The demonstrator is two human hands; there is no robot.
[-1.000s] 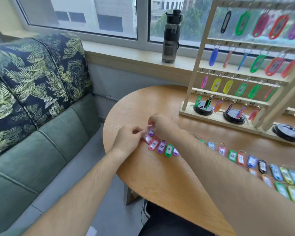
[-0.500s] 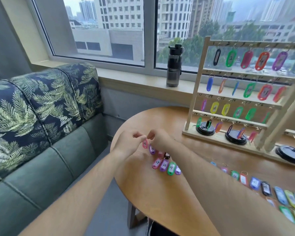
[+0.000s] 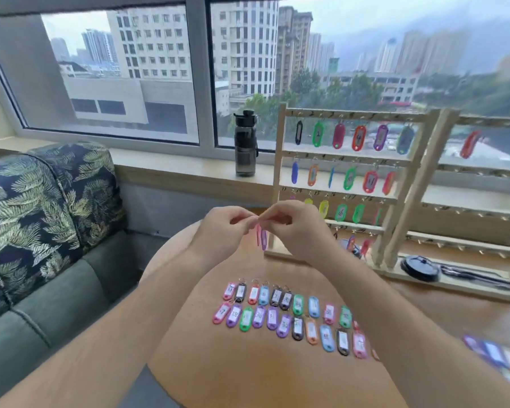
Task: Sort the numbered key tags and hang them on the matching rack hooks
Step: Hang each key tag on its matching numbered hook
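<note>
Left hand (image 3: 221, 234) and right hand (image 3: 296, 231) are held together above the desk (image 3: 248, 378), fingertips meeting. Tag pair (image 3: 262, 240) (pink, purple) is pinched by both and hangs below them; its numbers can't be read. Loose tags (image 3: 286, 316) are laid in two rows at 6 o'clock of the hands. Rack (image 3: 278, 178), partly filled, is stood at 2 o'clock.

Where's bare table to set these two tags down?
Widest: the table between the tag rows and its near edge. A thinner strip runs between the rows and the rack. Crowded: the rows, and the rack base around the black disc.
</note>
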